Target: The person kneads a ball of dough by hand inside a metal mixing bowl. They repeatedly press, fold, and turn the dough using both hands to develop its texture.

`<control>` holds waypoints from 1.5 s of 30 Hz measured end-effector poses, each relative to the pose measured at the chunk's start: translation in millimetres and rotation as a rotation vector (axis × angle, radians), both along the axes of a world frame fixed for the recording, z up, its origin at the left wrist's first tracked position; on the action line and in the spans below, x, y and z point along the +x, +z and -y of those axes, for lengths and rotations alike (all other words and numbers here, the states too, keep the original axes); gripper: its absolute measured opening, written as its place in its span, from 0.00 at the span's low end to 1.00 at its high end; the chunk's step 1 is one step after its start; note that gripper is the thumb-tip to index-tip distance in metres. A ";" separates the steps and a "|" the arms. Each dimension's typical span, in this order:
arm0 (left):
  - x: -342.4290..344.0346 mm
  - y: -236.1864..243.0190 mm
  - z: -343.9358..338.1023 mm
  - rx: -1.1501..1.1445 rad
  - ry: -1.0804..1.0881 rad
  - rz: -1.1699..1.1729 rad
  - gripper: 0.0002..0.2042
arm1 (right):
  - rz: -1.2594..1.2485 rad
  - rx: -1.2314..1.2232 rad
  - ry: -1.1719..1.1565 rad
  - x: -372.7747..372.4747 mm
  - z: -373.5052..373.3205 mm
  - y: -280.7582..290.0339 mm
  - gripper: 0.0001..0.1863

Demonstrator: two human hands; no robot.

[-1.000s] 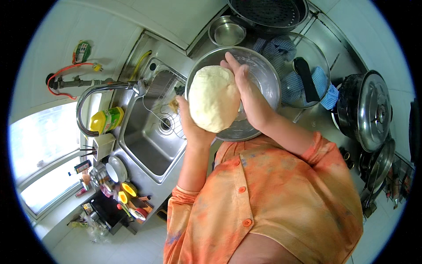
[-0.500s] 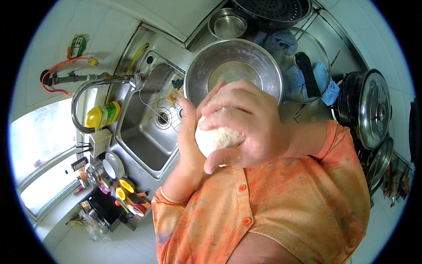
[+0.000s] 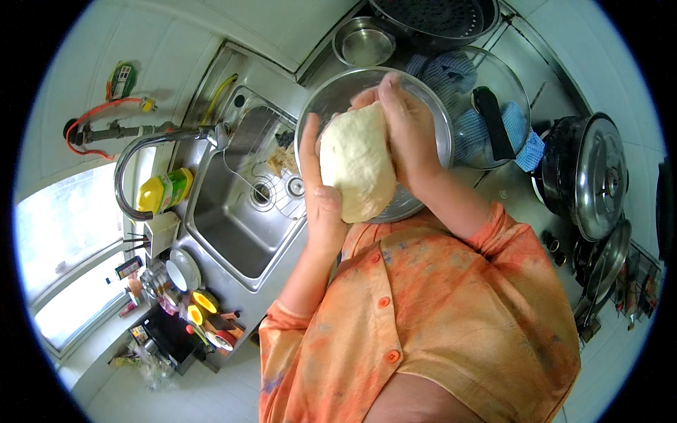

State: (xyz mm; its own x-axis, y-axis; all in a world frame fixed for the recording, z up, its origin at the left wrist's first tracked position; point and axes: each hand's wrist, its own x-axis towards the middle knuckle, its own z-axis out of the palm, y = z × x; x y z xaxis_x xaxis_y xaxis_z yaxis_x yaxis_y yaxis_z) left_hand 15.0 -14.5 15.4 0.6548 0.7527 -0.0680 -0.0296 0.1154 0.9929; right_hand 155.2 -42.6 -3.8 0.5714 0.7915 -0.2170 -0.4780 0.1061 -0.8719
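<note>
In the head view, a single lump of dough (image 3: 358, 166) is held in the air over the steel mixing bowl (image 3: 338, 99), between two hands. The left hand (image 3: 323, 190) is clamped on its left side and lower corner, the thumb lying across the near surface; the right hand (image 3: 409, 130) presses its right side, fingers curled toward the far end. Both grips are closed against the dough.

The bowl stands near the tabletop's (image 3: 504, 194) front edge, by the orange shirt (image 3: 458, 296). The sink (image 3: 229, 204) lies along its left, one glass lid (image 3: 462, 144) just beside its right rim, and one small steel pan (image 3: 364, 46) just beyond its far rim. Bare steel shows between the glass lid and the one large lidded pot (image 3: 606, 176) farther right. Two round drain fittings show in the sink; three buttons run down the shirt.

Half a second ago the right hand covered the top of the dough, held lower against the shirt; now it has moved to the side, and the dough looks longer and more exposed.
</note>
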 end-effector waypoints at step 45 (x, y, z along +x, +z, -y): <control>-22.2 12.6 15.5 -0.675 -0.173 0.310 0.56 | 1.130 0.294 0.404 10.9 39.0 50.9 0.47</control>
State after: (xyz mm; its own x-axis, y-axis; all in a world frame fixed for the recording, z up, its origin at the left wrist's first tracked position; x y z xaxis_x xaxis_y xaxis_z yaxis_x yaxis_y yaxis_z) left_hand -7.2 -30.0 28.0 0.8236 0.4984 -0.2708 -0.2221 0.7227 0.6546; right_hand 166.1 -81.6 47.1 0.0259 0.8902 0.4548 0.4835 0.3871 -0.7851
